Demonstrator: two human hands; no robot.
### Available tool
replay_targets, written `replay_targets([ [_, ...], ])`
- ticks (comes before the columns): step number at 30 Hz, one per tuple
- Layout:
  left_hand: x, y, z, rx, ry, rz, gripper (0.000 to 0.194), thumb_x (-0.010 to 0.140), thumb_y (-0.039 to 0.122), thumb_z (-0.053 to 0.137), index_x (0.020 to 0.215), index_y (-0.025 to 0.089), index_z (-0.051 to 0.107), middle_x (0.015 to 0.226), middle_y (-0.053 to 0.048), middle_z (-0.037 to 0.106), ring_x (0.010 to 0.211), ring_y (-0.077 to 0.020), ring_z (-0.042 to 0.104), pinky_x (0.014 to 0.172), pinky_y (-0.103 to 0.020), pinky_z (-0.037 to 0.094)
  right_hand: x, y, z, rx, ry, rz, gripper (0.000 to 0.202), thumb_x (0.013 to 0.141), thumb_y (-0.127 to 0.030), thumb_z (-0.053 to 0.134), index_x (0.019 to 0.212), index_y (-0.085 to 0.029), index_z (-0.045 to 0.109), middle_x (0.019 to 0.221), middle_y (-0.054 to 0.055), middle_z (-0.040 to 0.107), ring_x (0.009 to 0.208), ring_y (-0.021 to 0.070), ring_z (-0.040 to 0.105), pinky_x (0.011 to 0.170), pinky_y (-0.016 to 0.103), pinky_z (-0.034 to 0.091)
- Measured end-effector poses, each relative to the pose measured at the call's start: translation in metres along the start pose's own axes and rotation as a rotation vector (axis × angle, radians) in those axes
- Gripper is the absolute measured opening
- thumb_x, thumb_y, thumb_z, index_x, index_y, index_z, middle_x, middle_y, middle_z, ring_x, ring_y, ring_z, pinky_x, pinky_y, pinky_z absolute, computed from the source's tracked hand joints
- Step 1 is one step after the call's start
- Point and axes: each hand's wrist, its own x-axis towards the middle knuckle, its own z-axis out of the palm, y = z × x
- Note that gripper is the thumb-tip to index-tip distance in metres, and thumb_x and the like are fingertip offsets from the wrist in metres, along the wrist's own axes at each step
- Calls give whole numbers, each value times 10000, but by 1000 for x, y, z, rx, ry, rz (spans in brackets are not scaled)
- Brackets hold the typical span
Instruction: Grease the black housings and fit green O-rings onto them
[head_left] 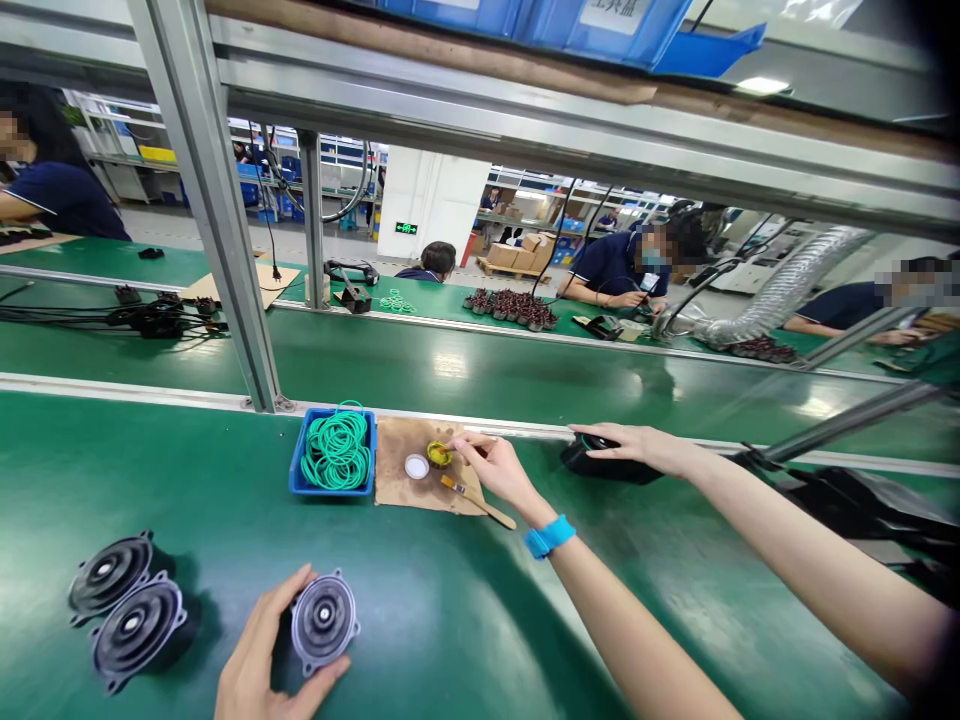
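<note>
My left hand (259,655) grips a round dark housing (325,617) by its sides, fingers on the far edge and thumb on the near edge. The housing has a ribbed top, a pale rim with screw lugs and a bright centre. My right hand (491,468), with a blue wristband above it, is pinched at a small pot of yellow paste (439,455). What its fingertips hold is too small to tell. Beside that pot, on stained cardboard (397,490), are a white round lid or dish (416,467) and a brush (480,503) with a wooden handle.
Two similar housings (139,625) touch each other at left. A blue bin (295,470) holds green rings (337,450). From the right, a co-worker's hand (630,447) rests on a black case (607,466). A metal post (217,230) rises behind; several people work beyond.
</note>
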Motion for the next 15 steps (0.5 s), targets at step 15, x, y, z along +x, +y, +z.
replay_targets([
  [15, -1, -4, -1, -20, -37, 19, 627, 780, 609, 682, 1282, 252, 561, 1188, -62, 711, 1060, -266, 695, 932, -352, 563, -32, 25, -1, 322, 71, 121, 235, 715, -327, 567, 726, -162, 735, 649, 12, 635, 556, 138, 466, 540, 255, 362],
])
